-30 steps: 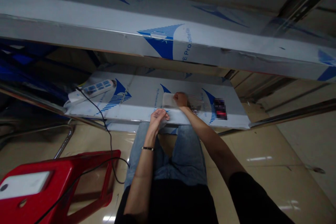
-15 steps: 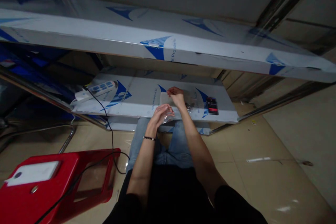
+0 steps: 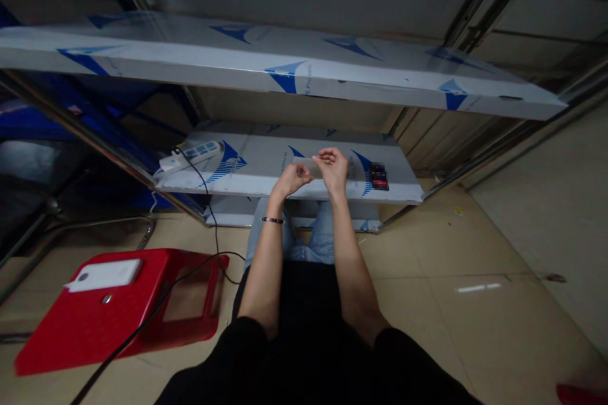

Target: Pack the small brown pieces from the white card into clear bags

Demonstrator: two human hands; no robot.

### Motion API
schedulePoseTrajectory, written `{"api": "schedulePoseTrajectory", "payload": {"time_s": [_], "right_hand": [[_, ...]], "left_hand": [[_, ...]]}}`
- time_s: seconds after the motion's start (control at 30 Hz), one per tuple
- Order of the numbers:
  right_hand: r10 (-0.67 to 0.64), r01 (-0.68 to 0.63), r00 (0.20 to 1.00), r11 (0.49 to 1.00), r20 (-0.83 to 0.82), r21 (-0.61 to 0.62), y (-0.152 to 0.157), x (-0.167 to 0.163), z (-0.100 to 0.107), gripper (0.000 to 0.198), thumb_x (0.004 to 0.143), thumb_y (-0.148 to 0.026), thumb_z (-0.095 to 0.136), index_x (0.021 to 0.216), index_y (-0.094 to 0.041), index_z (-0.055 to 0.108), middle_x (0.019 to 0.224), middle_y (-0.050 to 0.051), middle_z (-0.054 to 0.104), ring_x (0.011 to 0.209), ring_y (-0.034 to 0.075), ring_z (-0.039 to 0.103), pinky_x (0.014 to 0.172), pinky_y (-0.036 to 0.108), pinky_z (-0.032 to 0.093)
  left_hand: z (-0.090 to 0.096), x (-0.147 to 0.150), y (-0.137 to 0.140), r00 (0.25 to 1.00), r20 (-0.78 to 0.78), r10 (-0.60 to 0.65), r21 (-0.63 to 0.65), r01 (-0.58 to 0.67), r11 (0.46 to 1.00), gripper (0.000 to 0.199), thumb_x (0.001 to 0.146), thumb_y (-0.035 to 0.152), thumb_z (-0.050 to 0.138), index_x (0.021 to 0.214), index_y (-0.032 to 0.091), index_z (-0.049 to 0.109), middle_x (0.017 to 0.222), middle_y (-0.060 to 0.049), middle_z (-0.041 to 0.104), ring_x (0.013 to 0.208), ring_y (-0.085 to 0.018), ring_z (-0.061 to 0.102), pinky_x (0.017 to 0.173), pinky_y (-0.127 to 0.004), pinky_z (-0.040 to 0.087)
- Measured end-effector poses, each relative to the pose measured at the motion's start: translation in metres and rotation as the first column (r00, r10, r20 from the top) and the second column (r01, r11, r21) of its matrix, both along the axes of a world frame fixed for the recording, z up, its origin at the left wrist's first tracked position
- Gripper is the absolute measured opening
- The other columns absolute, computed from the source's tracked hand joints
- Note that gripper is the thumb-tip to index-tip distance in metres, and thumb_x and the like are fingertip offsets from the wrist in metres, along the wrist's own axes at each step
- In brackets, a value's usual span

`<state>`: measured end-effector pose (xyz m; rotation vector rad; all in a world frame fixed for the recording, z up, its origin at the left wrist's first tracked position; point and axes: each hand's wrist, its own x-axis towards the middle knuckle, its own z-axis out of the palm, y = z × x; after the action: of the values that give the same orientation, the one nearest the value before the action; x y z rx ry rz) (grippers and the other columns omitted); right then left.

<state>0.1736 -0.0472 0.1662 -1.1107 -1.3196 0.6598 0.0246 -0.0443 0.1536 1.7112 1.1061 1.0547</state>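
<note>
Left hand (image 3: pixel 293 180), right hand (image 3: pixel 333 169) nearby, 1 pale object (image 3: pixel 304 162) between, shelf (image 3: pixel 263 171) beneath

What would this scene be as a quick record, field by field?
Left hand: near a pale item; grip unclear
Right hand: beside the left hand; grip unclear
Left wrist: dark bracelet
Middle shelf: power strip at left, blurred dark-and-red item at right
Stool: red, white item on top
</note>
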Motion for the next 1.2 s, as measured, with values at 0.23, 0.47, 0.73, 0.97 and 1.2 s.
{"api": "schedulePoseTrajectory", "payload": {"time_s": [0.23,0.47,0.73,0.97,1.2], "right_hand": [[0.063,-0.064,0.998,0.998,0.027,0.014,-0.013,-0.016,0.017,0.029,0.079,-0.043,0.073,0.09,-0.021,0.057,0.082,0.002,0.065,0.079,0.016,0.064,0.072,0.026,0.051],[0.137,-0.138,0.988,0.99,0.072,0.016,-0.021,-0.001,0.031,0.025,0.074,-0.038,0.076,0.078,-0.02,0.061,0.075,0.002,0.066,0.07,0.016,0.062,0.068,0.027,0.05],[0.206,-0.207,0.973,0.978,0.104,0.003,-0.031,0.007,0.039,0.025,0.074,-0.042,0.075,0.073,-0.019,0.064,0.069,0.002,0.067,0.064,0.016,0.062,0.06,0.026,0.048],[0.264,-0.265,0.947,0.964,0.186,-0.018,-0.035,0.004,0.042,0.025,0.077,-0.042,0.075,0.078,-0.018,0.07,0.07,0.002,0.068,0.064,0.016,0.062,0.058,0.024,0.046],[0.361,-0.338,0.874,0.932,0.325,-0.128,-0.037,0.008,0.041,0.023,0.083,-0.037,0.072,0.082,-0.015,0.08,0.064,0.004,0.071,0.054,0.015,0.06,0.055,0.024,0.044]], "left_hand": [[0.023,0.009,-0.026,0.985,0.16,-0.059,0.079,0.047,0.996,0.026,0.074,0.032,0.076,0.085,0.011,0.066,0.072,-0.001,0.063,0.066,-0.013,0.054,0.066,-0.025,0.043],[0.017,-0.007,-0.023,0.978,0.183,-0.096,-0.007,0.099,0.995,0.031,0.075,0.041,0.077,0.087,0.013,0.072,0.073,-0.005,0.071,0.066,-0.016,0.062,0.062,-0.026,0.047],[0.019,-0.001,-0.029,0.947,0.268,-0.179,-0.087,0.209,0.974,0.033,0.073,0.041,0.081,0.089,0.013,0.075,0.077,-0.008,0.074,0.069,-0.018,0.067,0.064,-0.027,0.051],[0.015,0.002,-0.03,0.832,0.498,-0.243,-0.142,0.355,0.924,0.036,0.067,0.039,0.088,0.086,0.011,0.074,0.082,-0.011,0.074,0.076,-0.021,0.07,0.076,-0.035,0.058],[0.009,-0.012,-0.027,0.836,0.456,-0.305,-0.176,0.421,0.89,0.039,0.07,0.038,0.088,0.092,0.009,0.075,0.084,-0.013,0.075,0.077,-0.021,0.071,0.074,-0.031,0.057]]}}
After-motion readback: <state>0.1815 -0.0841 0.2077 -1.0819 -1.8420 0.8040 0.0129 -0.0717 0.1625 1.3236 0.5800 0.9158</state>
